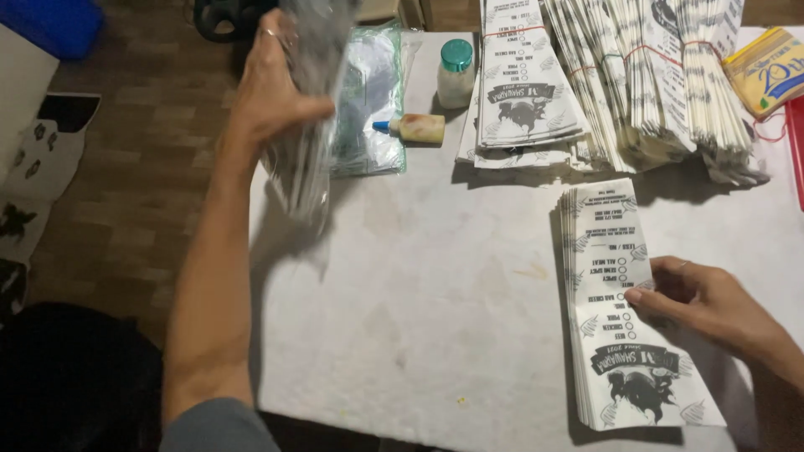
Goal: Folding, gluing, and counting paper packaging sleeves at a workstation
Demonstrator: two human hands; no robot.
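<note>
While the left hand (272, 92) grips a crinkly clear plastic sleeve (306, 125), seemingly empty, above the white tabletop (419, 293), the right hand's (699, 301) fingertips should pin the fanned printed paper bags (624, 310) squarely.

The left hand (272, 88) grips clear plastic bags (306, 125); the right hand (699, 301) rests on a stack of printed paper bags (624, 335).

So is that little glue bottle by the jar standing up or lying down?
Lying down: the glue bottle rests on its side on the table, blue tip pointing left.
</note>
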